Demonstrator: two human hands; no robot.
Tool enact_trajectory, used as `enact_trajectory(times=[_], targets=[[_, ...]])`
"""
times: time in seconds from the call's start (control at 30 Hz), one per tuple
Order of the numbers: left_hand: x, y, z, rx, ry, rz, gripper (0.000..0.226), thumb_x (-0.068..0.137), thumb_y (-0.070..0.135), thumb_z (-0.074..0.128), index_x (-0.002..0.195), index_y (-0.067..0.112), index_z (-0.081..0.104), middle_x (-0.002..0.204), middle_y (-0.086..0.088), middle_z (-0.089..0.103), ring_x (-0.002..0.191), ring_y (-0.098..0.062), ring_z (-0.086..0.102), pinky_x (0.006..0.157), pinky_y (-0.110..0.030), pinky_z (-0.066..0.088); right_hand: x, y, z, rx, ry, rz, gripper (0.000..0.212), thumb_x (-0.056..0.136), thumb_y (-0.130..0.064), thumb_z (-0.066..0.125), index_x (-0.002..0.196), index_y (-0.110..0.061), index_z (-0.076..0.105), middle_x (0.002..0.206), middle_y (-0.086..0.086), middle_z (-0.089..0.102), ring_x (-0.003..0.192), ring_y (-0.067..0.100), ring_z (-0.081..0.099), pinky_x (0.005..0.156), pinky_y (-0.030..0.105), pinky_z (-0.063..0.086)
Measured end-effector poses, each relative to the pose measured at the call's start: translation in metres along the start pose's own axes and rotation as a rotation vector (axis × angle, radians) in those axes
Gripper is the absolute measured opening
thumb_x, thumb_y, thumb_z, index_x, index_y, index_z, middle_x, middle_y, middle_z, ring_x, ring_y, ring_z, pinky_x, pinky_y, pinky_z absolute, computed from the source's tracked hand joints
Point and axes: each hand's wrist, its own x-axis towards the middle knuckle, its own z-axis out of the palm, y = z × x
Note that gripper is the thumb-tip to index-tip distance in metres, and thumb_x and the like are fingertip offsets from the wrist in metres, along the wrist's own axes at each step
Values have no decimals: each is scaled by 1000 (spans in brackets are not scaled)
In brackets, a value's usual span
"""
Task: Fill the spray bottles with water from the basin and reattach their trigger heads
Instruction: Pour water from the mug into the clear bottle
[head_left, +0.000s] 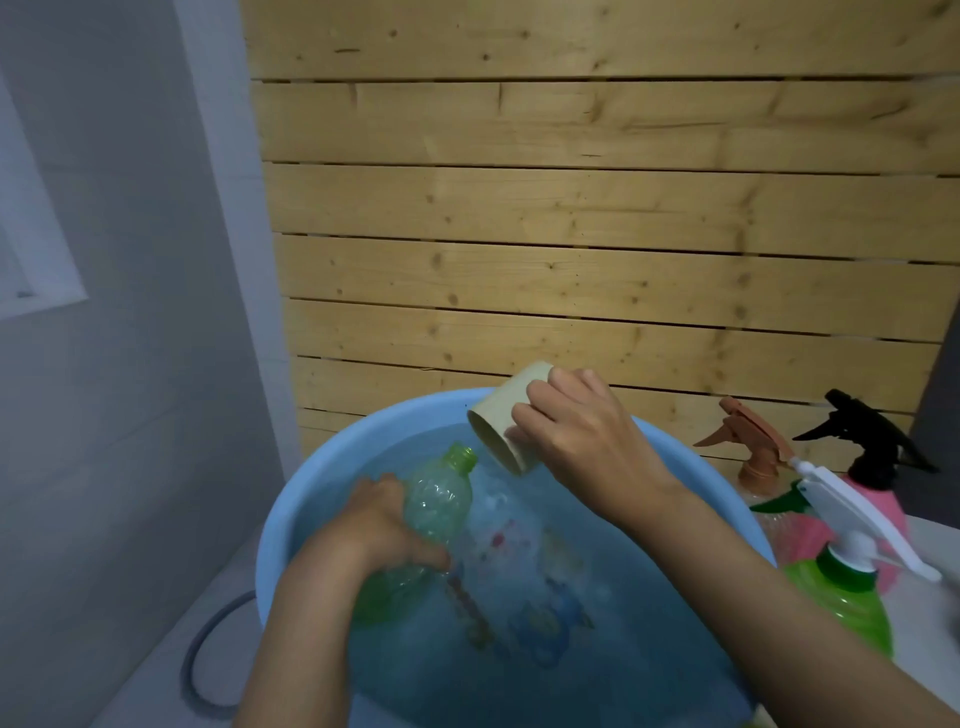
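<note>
A light blue basin (332, 467) full of water fills the lower middle of the head view. My left hand (382, 525) grips a green clear bottle (439, 499) with no trigger head; its base sits in the water and its open neck tilts up to the right. My right hand (576, 431) holds a beige cup (506, 421) tipped on its side, mouth down-left, just above and right of the bottle's neck. Whether water is pouring is unclear.
Right of the basin stand spray bottles with heads on: a clear one with a brown trigger (753, 441), a pink one with a black trigger (867, 436) and a green one with a white trigger (852, 519). A wooden slat wall (597, 234) rises behind. A grey hose (208, 654) lies left.
</note>
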Motion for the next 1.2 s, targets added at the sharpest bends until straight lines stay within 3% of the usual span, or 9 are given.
enact_trajectory(times=[0.2,0.33,0.47,0.63,0.77,0.97,1.2], targets=[[-3,2,1,-131,-14,71,96,59,34,88,132,30,25,126,-2,44,115,-21,48,93,-33,47,-24,6,3,89,-210,165,28,77,-9,69,62,-13,46,65,2,45,68,20,35,60,33,23],[-7,5,1,-187,-16,150,85,61,31,88,116,44,24,114,-4,49,102,-21,54,83,-31,50,-29,6,0,81,-314,227,36,74,-13,73,61,-17,40,61,-1,42,62,22,41,61,29,23],[-6,4,1,-239,40,208,71,63,35,86,112,39,36,117,0,54,102,-17,56,82,-30,49,-34,7,1,114,-377,296,44,74,-17,74,65,-21,30,62,-5,34,62,21,39,62,28,25],[-10,8,1,-250,78,282,70,61,38,87,115,38,43,115,5,54,105,-13,53,83,-27,46,-44,11,6,226,-459,506,33,87,-26,63,67,-16,38,66,-4,37,74,18,35,71,31,29],[-9,10,1,-225,104,324,72,58,41,87,117,38,46,116,5,50,110,-12,48,83,-23,39,-45,11,7,267,-546,565,31,91,-33,57,71,-14,43,71,-1,44,79,19,38,77,34,33],[-7,7,1,-185,139,337,73,59,40,87,118,39,44,115,0,41,111,-13,44,86,-21,34,-47,4,10,359,-607,687,36,89,-35,61,67,-13,43,72,3,52,80,22,44,67,28,24],[-5,7,0,-131,154,369,71,60,27,89,109,42,40,112,0,40,103,-11,43,78,-19,33,-42,6,10,573,-605,1171,42,79,-20,71,54,-14,38,57,0,40,58,16,36,49,25,28]])
